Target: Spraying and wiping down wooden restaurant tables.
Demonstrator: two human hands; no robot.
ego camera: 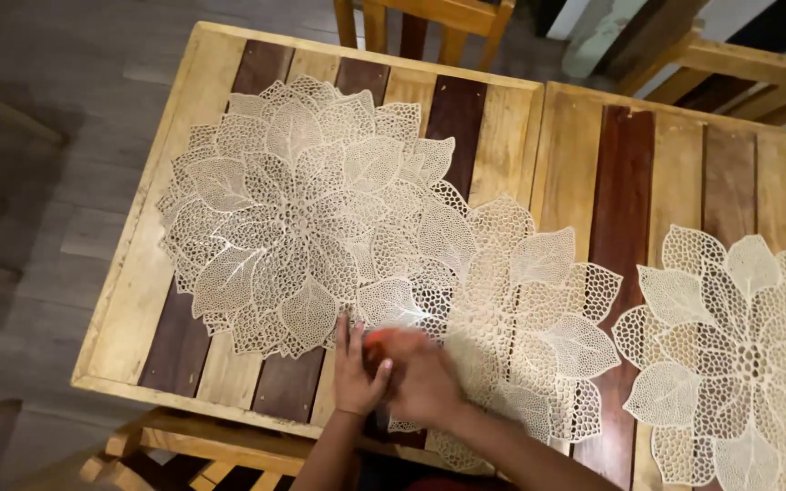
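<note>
Three pale gold, lace-like flower-shaped placemats lie on a slatted wooden table [502, 136]. The left placemat [302, 214] overlaps the middle placemat [520, 309]. The right placemat [739, 355] lies apart on the adjoining table [730, 173]. My left hand [357, 373] rests flat near the table's front edge, fingers pointing up toward the left placemat. My right hand [420, 377] is blurred and lies against the left one, on the lower edge of the middle placemat. A small orange-red thing [377, 343] shows between the hands; what it is cannot be told.
Wooden chairs stand at the far side, one at top centre [429, 23] and one at top right [739, 73]. Another chair's frame [193, 445] sits under the near edge. Grey plank floor [38, 227] lies to the left.
</note>
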